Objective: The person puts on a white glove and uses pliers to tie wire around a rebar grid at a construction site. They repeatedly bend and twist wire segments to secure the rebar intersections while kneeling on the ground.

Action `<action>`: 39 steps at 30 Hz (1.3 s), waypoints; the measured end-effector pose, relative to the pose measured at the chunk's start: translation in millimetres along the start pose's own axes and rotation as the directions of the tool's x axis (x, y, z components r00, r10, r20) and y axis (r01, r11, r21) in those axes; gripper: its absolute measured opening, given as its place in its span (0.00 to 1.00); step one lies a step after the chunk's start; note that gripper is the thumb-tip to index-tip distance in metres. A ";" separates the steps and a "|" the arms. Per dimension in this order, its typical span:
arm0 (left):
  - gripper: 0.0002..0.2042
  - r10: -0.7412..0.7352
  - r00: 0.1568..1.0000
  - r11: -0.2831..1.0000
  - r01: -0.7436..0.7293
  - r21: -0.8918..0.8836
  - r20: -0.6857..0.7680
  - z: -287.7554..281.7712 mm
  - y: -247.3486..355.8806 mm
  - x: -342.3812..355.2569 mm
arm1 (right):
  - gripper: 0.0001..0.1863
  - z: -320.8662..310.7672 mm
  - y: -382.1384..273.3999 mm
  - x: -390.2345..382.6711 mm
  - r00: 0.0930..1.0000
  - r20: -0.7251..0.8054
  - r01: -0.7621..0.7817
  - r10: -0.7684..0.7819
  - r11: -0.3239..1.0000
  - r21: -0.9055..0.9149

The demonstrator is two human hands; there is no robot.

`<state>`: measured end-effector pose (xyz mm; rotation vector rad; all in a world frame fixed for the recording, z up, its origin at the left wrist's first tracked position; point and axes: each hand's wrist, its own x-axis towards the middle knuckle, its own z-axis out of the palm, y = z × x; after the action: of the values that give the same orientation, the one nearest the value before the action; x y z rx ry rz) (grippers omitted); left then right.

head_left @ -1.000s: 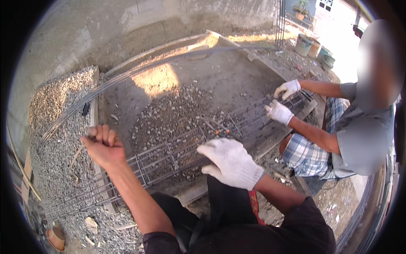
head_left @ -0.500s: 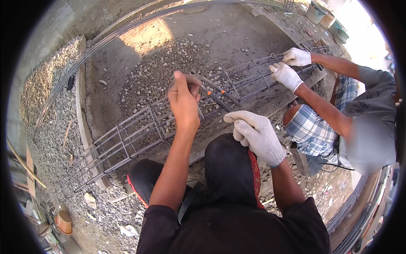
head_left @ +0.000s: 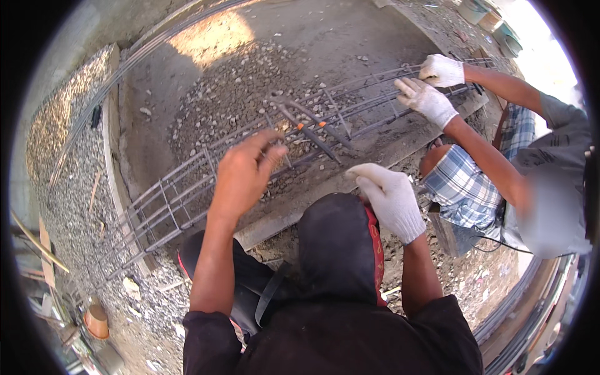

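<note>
gravel ground point(head_left: 250, 81), rebar cage point(head_left: 187, 194), bare left hand point(head_left: 240, 175) above

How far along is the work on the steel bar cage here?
Done: the rebar cage already stands assembled with stirrups. In hand: the bare left hand reaches onto its bars near the orange-handled tool; the gloved right hand hovers. A co-worker's gloved hands grip the far end. What's left cannot be told.

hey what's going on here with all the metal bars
Two people are working on a long cage of grey steel reinforcing bars lying over gravel-strewn concrete ground. The camera wearer's bare left hand reaches down onto the cage near orange-handled pliers that lie on the bars. Their white-gloved right hand hovers just beside the cage, holding nothing visible. Further along, a co-worker's two white-gloved hands grip the bars.
</note>
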<state>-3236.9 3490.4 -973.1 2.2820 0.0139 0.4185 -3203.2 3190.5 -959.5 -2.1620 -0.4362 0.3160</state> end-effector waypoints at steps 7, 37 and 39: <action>0.16 -0.357 0.927 0.931 0.345 -0.117 -0.111 -64.4 -60.5 -38.6 | 0.15 34.3 -1.9 43.6 0.943 -0.323 -0.072 0.078 0.997 0.029; 0.11 -0.336 0.883 0.837 0.439 -0.327 0.327 285.7 -5.7 203.9 | 0.11 -8.0 129.1 111.9 0.761 -0.647 -0.200 -0.038 0.936 -0.290; 0.08 -0.158 0.985 0.982 0.165 -0.097 0.069 287.0 17.9 180.6 | 0.09 -26.0 103.2 110.0 0.800 -0.599 -0.265 -0.033 0.876 -0.402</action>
<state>-2981.5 3297.8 -1086.9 2.1725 0.1428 0.2581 -3073.8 3161.0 -1035.7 -2.6138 -0.0003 -0.4571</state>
